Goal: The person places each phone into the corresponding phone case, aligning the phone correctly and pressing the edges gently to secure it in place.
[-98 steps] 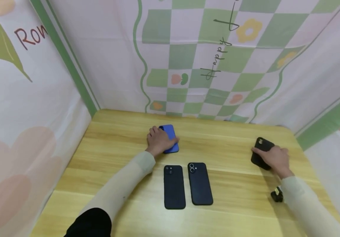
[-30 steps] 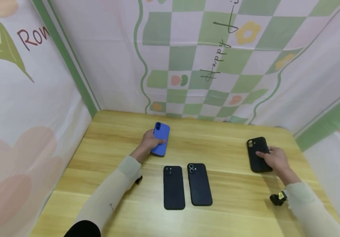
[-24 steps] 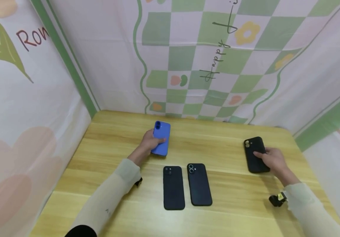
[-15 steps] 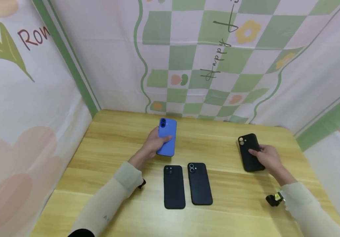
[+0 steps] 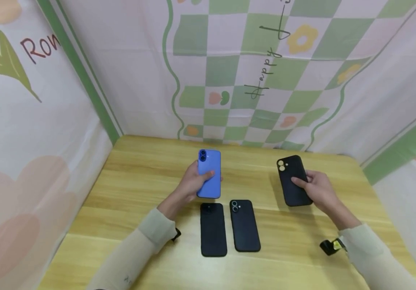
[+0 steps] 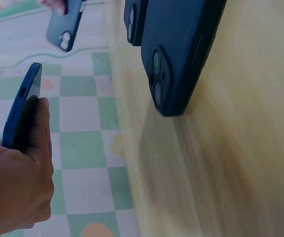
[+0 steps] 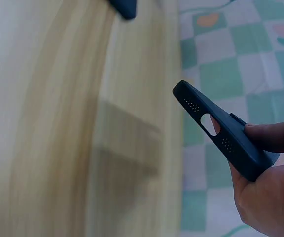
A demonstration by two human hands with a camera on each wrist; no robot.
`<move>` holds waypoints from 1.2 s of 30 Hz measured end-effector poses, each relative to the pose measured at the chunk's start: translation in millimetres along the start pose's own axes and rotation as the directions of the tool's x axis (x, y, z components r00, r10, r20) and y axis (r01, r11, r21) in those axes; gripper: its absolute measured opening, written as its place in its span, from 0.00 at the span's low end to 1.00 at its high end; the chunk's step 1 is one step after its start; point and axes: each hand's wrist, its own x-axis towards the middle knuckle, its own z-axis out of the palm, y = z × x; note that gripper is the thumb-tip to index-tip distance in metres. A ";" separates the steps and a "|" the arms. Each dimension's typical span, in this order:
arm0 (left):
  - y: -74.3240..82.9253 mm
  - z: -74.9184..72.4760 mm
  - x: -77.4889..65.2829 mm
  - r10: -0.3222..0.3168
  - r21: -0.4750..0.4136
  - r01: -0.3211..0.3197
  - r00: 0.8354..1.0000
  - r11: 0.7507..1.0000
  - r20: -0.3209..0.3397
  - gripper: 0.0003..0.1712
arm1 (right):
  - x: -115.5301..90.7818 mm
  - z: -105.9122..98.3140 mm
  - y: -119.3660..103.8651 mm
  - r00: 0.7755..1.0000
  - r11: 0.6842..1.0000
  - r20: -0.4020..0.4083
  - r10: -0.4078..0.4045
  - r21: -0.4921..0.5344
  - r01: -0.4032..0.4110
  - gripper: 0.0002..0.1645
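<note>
The smooth blue rectangular phone is in the air above the pale wooden table, camera end away from the person. The left hand grips it, thumb laid over its back and fingers round the far side. Well apart from it, the right hand pinches a thin matte black phone case, tilted and also raised; table shows through its camera holes. Below the blue phone, two flat black phone-shaped pieces lie side by side, not touching. The phone's glossy-looking back could slide if the thumb eases; lowered carelessly, it could knock the nearer piece, while squeezing could flex the case.
</note>
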 end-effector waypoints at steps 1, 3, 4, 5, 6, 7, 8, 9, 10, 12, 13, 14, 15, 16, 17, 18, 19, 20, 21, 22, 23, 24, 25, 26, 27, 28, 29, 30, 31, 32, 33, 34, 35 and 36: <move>-0.9 0.2 -0.9 0.001 -0.006 -0.001 1.000 1.000 -0.001 0.36 | -1.1 1.8 -5.3 1.000 1.000 0.003 -0.008 0.015 0.008 0.32; -2.9 1.1 -2.8 -0.004 -0.022 0.004 1.000 1.000 -0.001 0.35 | -3.2 6.3 -16.3 1.000 0.999 0.008 -0.018 0.048 0.017 0.31; -3.8 1.8 -3.9 -0.004 -0.030 0.005 1.000 1.000 0.001 0.34 | -4.1 9.1 -21.7 1.000 0.997 0.013 -0.021 0.068 0.020 0.31; -4.6 2.8 -4.8 -0.009 -0.036 0.010 1.000 0.999 0.004 0.34 | -5.2 12.2 -27.2 1.000 0.996 0.019 -0.023 0.087 0.021 0.31; -5.3 3.9 -5.8 -0.014 -0.038 0.015 1.000 0.999 0.007 0.34 | -6.5 15.5 -32.5 0.999 0.994 0.028 -0.026 0.108 0.023 0.31; -5.7 5.4 -6.7 -0.022 -0.039 0.022 1.000 0.999 0.009 0.35 | -8.0 19.2 -37.9 0.999 0.991 0.040 -0.028 0.133 0.023 0.32; -5.9 6.8 -7.5 -0.029 -0.040 0.030 1.000 0.999 0.012 0.35 | -9.7 23.1 -43.2 0.998 0.987 0.052 -0.028 0.158 0.020 0.32; -5.9 8.3 -8.3 -0.033 -0.043 0.034 0.999 0.999 0.017 0.36 | -11.4 27.3 -48.4 0.997 0.982 0.068 -0.033 0.187 0.020 0.32; -5.7 9.7 -8.9 -0.037 -0.043 0.038 0.999 0.998 0.021 0.36 | -13.1 31.4 -53.5 0.996 0.976 0.083 -0.037 0.215 0.019 0.33; -5.0 12.2 -10.0 -0.046 -0.049 0.048 0.999 0.998 0.024 0.37 | -16.2 40.0 -64.6 0.992 0.964 0.114 -0.046 0.264 0.014 0.33; -4.6 13.1 -10.6 -0.051 -0.055 0.052 0.998 0.997 0.024 0.37 | -17.3 44.3 -70.0 0.990 0.958 0.129 -0.050 0.287 0.011 0.33; -3.9 14.1 -11.3 -0.056 -0.058 0.058 0.998 0.997 0.027 0.37 | -17.9 48.6 -75.1 0.988 0.952 0.143 -0.056 0.307 0.009 0.32; -3.3 15.0 -12.1 -0.060 -0.063 0.062 0.998 0.996 0.032 0.37 | -18.5 52.7 -80.2 0.986 0.947 0.154 -0.061 0.322 0.008 0.32; -2.8 15.7 -12.9 -0.063 -0.067 0.065 0.997 0.996 0.038 0.36 | -18.9 56.6 -84.9 0.985 0.943 0.163 -0.064 0.334 0.006 0.31; -2.4 16.3 -13.7 -0.064 -0.074 0.067 0.997 0.995 0.046 0.36 | -19.1 60.7 -89.3 0.983 0.938 0.172 -0.069 0.347 0.005 0.31; -1.7 17.1 -14.9 -0.067 -0.079 0.071 0.996 0.994 0.052 0.36 | -19.1 64.8 -92.9 0.981 0.933 0.181 -0.075 0.359 0.005 0.31; -1.5 17.6 -15.8 -0.066 -0.080 0.071 0.996 0.994 0.059 0.35 | -19.0 68.8 -96.0 0.978 0.929 0.191 -0.081 0.371 0.004 0.31; -1.1 18.3 -16.8 -0.066 -0.087 0.072 0.995 0.994 0.070 0.34 | -18.9 72.8 -98.6 0.976 0.923 0.199 -0.088 0.384 0.005 0.31; -0.9 18.8 -17.6 -0.063 -0.092 0.070 0.995 0.993 0.080 0.34 | -18.7 76.7 -100.9 0.974 0.919 0.207 -0.092 0.394 0.004 0.30; -0.7 19.3 -18.3 -0.063 -0.098 0.072 0.994 0.993 0.088 0.34 | -18.4 80.6 -102.8 0.972 0.915 0.214 -0.098 0.404 0.003 0.30; -0.6 19.9 -18.9 -0.060 -0.107 0.071 0.993 0.992 0.097 0.33 | -18.0 84.4 -104.5 0.970 0.911 0.222 -0.102 0.412 0.002 0.30; -0.4 20.5 -19.6 -0.059 -0.112 0.070 0.993 0.991 0.103 0.34 | -17.4 88.3 -106.0 0.968 0.909 0.228 -0.104 0.418 -0.001 0.30; -0.4 21.0 -20.1 -0.054 -0.118 0.067 0.993 0.991 0.109 0.34 | -16.9 92.1 -107.4 0.967 0.906 0.233 -0.106 0.423 -0.003 0.30; -0.3 21.5 -20.7 -0.049 -0.131 0.064 0.992 0.989 0.117 0.34 | -16.5 95.9 -108.8 0.966 0.904 0.236 -0.107 0.428 -0.005 0.30; -0.4 22.0 -21.2 -0.043 -0.138 0.060 0.992 0.989 0.122 0.34 | -15.8 99.4 -110.0 0.966 0.902 0.238 -0.105 0.431 -0.008 0.30; -0.6 22.4 -21.7 -0.038 -0.147 0.057 0.991 0.987 0.125 0.34 | -15.2 103.1 -111.2 0.965 0.901 0.239 -0.104 0.434 -0.010 0.30; -1.1 22.7 -22.2 -0.030 -0.151 0.049 0.992 0.987 0.126 0.35 | -14.8 106.7 -112.4 0.965 0.899 0.241 -0.107 0.437 -0.010 0.30; -1.6 23.0 -22.6 -0.023 -0.154 0.043 0.992 0.987 0.126 0.35 | -14.4 110.3 -113.4 0.964 0.898 0.242 -0.108 0.439 -0.009 0.30; -2.2 23.2 -23.0 -0.014 -0.159 0.035 0.991 0.987 0.131 0.35 | -13.9 113.5 -114.3 0.964 0.896 0.241 -0.111 0.444 -0.008 0.30; -2.6 23.6 -23.2 -0.006 -0.167 0.028 0.991 0.986 0.134 0.35 | -13.3 116.6 -115.3 0.964 0.893 0.242 -0.113 0.449 -0.008 0.29; -3.1 23.9 -23.4 0.003 -0.174 0.022 0.990 0.984 0.142 0.35 | -12.6 119.4 -116.0 0.964 0.891 0.242 -0.115 0.454 -0.008 0.29; -3.6 24.3 -23.5 0.012 -0.182 0.015 0.989 0.983 0.147 0.35 | -12.1 122.3 -116.5 0.963 0.888 0.241 -0.118 0.460 -0.006 0.29; -4.1 24.8 -23.6 0.021 -0.187 0.009 0.988 0.982 0.155 0.36 | -11.7 124.8 -116.9 0.963 0.886 0.240 -0.121 0.464 -0.005 0.28; -4.1 25.7 -24.0 0.029 -0.196 0.004 0.986 0.981 0.165 0.36 | -11.3 126.8 -117.3 0.964 0.883 0.239 -0.121 0.469 -0.005 0.28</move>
